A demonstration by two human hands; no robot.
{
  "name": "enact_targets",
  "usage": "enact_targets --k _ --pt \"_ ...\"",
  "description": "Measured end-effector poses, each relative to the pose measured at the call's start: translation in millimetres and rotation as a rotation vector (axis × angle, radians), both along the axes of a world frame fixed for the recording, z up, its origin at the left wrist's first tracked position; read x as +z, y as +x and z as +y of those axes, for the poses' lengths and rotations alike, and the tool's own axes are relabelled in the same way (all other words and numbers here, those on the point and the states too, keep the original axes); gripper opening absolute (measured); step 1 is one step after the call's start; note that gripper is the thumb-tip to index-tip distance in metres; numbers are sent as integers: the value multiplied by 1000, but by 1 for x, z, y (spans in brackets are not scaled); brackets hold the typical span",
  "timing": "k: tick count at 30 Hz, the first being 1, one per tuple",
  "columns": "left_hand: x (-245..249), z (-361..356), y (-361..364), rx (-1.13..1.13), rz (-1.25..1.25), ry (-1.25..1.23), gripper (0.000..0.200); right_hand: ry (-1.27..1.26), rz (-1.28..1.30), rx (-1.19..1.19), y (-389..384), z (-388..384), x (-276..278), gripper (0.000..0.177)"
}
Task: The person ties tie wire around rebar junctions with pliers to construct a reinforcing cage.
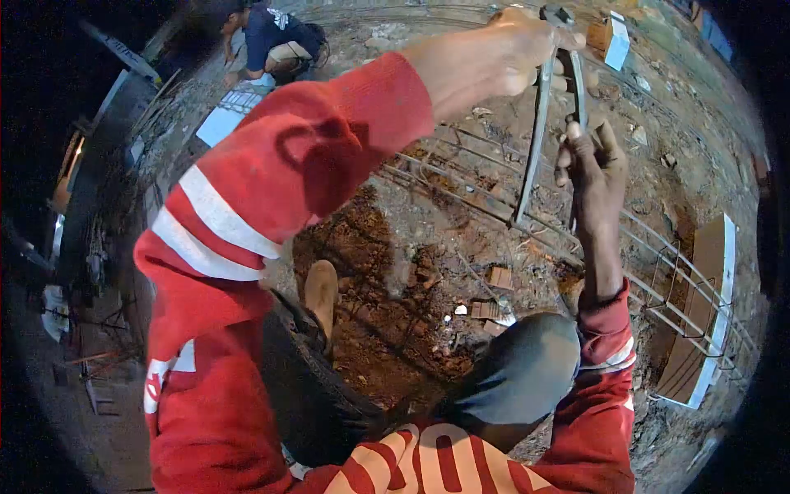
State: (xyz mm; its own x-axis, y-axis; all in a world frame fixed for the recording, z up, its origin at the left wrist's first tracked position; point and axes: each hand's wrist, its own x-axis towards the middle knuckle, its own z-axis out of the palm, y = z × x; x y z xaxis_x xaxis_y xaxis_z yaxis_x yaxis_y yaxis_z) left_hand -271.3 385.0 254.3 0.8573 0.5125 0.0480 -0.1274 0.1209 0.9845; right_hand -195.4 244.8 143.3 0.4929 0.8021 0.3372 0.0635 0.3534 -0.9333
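Note:
My left hand [527,53] reaches across the upper middle of the head view, its fingers closed around the upper part of a pair of long-handled metal pincers [539,132]. Their dark head pokes out above my fist, and the two handles spread apart downward. My right hand [591,160] is lower and to the right, with thumb and fingers pinched on the right handle. The tip of the left handle hangs free over a rebar cage [658,305]. This cage of long thin bars and bent stirrups runs diagonally beneath both hands. Its middle is partly hidden by my right forearm.
A brown-and-white block [709,317] lies under the cage's right end, and a smaller white-sided block [615,41] is at upper right. Broken brick pieces [500,277] lie before my knee. Another person [280,41] crouches at upper left beside a white panel [220,123].

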Motion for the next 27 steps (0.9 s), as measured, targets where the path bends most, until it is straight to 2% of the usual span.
enact_targets --k 2,3,4,6,7,8,10,11,12,14,15,16,17,18,20,21,24,27 --pt "-5 20 1 31 42 26 13 35 137 8 5 8 0 16" --pt "-19 28 14 154 47 62 14 51 239 108 12 10 -2 20" --pt "-26 33 22 141 28 45 14 1 296 232 17 11 6 36" --pt "-37 47 27 185 -256 -276 13 -12 487 -20 -9 22 25 60" --pt "-40 57 20 86 -291 -335 18 -78 442 165 1 27 25 70" --pt "-40 62 18 81 -315 -349 18 -130 455 14 1 35 21 73" --pt "-36 75 16 191 -288 -541 22 -154 422 172 0 52 22 80" --pt "-40 99 1 218 -310 -547 22 -180 475 259 -13 58 27 86" --pt "-50 123 -55 366 -369 -216 21 -218 487 421 -4 63 25 82" --pt "-68 138 -50 630 -437 465 20 -269 351 587 -17 84 35 70" --pt "-78 142 -60 741 -450 810 22 -270 341 517 -21 92 33 72" --pt "-84 148 -39 841 -451 1156 23 -272 330 444 -19 95 27 73" --pt "-94 151 -39 932 -438 1505 26 -253 299 317 17 93 -4 65" --pt "-96 167 -48 1013 -407 1853 29 -267 314 375 7 105 0 66" --pt "-97 184 -57 986 -411 1775 28 -199 229 523 -18 113 5 71" --pt "-96 187 -77 940 -416 1702 28 -269 287 467 -31 117 11 77" --pt "-104 199 -124 769 -473 1442 27 -236 226 513 -86 130 17 83" --pt "-107 213 -138 514 -600 1121 26 -343 616 280 -132 133 44 84"
